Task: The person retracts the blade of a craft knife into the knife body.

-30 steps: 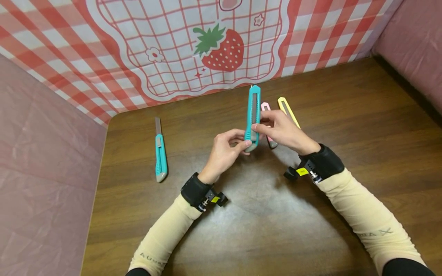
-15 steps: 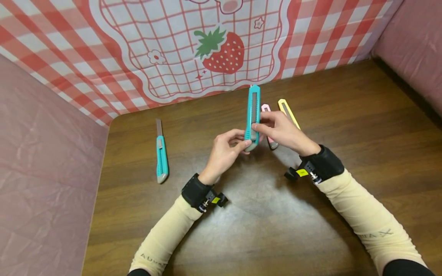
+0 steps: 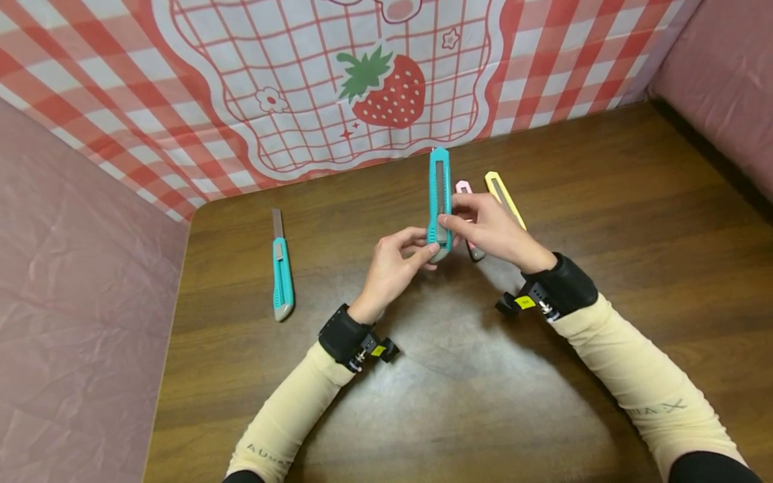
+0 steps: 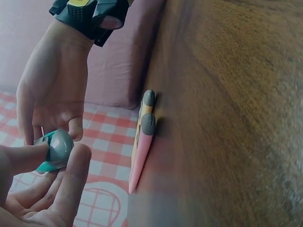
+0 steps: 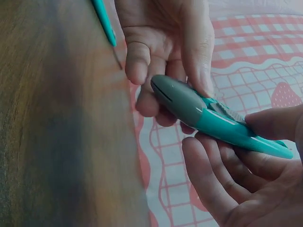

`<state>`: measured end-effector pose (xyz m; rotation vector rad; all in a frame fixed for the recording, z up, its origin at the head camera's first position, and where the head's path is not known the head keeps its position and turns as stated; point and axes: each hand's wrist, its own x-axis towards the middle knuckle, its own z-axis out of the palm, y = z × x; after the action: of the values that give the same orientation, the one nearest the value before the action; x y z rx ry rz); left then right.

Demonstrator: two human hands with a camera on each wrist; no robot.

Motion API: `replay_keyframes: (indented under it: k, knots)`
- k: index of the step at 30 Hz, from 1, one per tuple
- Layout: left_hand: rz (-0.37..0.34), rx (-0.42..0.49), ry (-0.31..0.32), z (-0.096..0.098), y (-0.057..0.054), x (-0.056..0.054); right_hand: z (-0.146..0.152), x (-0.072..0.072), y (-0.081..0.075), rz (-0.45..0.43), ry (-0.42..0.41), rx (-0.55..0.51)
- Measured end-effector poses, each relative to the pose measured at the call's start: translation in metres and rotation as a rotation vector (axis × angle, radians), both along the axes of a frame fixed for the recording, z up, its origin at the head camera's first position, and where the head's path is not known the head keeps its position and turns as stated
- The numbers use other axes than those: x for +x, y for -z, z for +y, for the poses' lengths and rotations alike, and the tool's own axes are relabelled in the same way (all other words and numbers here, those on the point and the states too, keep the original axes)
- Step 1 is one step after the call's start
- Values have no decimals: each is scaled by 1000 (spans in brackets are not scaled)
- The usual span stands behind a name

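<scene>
Upright above the table, a teal utility knife (image 3: 440, 184) with a grey end is held between both hands. My left hand (image 3: 391, 270) pinches it near the grey end, thumb in front. My right hand (image 3: 496, 229) grips its lower middle, with the thumb on the grey slider (image 5: 226, 112) in the right wrist view. Little or no blade shows beyond its top. A second teal utility knife (image 3: 282, 278) lies at the left with its blade extended. Behind the right hand lie a pink utility knife (image 4: 142, 156) and a yellow utility knife (image 3: 506, 200), both partly hidden.
The brown wooden table (image 3: 386, 416) meets a red-checked strawberry cloth (image 3: 386, 87) at the back. Pink cloth walls (image 3: 72, 302) stand on the left and right. Both wrists carry black camera straps (image 3: 561, 285).
The held knife's top has shifted slightly left, and my right hand has moved a little left with it. My left hand keeps nearly the same place. The knives on the table stay put.
</scene>
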<state>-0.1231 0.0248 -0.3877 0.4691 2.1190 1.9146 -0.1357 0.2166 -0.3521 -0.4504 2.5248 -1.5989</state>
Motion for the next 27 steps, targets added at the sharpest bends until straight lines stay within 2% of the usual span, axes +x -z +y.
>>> replay_keyframes:
  k: [7, 27]
  knots:
    - [-42, 11, 16, 0, 1, 0, 2, 0, 1, -1, 14, 16]
    - [-42, 12, -29, 2, 3, 0, -1, -2, 5, -59, -9, 61]
